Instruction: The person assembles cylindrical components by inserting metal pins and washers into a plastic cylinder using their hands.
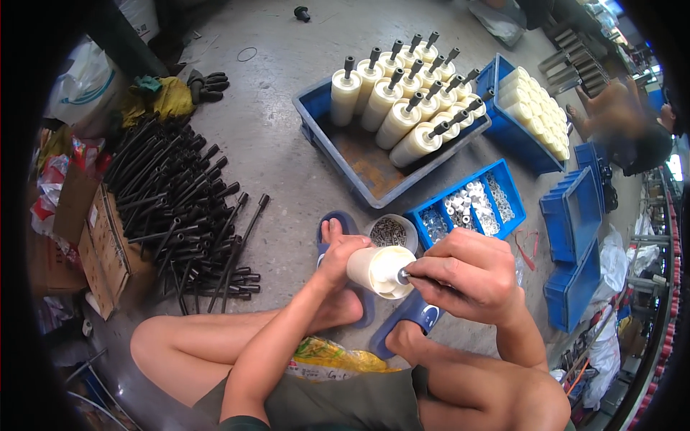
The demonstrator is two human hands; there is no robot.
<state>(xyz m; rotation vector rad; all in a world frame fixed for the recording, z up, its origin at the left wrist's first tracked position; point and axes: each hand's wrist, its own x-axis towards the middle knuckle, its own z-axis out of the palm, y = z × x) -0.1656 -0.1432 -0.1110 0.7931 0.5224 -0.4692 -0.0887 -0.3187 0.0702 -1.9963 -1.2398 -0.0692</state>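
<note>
My left hand [338,260] is wrapped round the back of a cream plastic cylinder [364,270], which it holds tilted above my sandals. The cylinder's open end, with a white hub inside its rim, faces right. My right hand [474,276] pinches at the middle of that end. A small grey metal piece [403,276] shows between its fingertips and the hub; the fingers hide most of it. Just behind the cylinder stands a white tub [410,228] of small metal parts. Beyond my right hand sits a divided blue tray [514,228] of white bushings and washers.
A blue bin [316,136] holds several cream cylinders with black rods standing up. Another blue bin [496,136] is full of cylinders. Black rods [180,208] lie piled at left beside a cardboard box [104,248]. Blue bins [573,280] stand at right. Another person [622,115] sits at far right.
</note>
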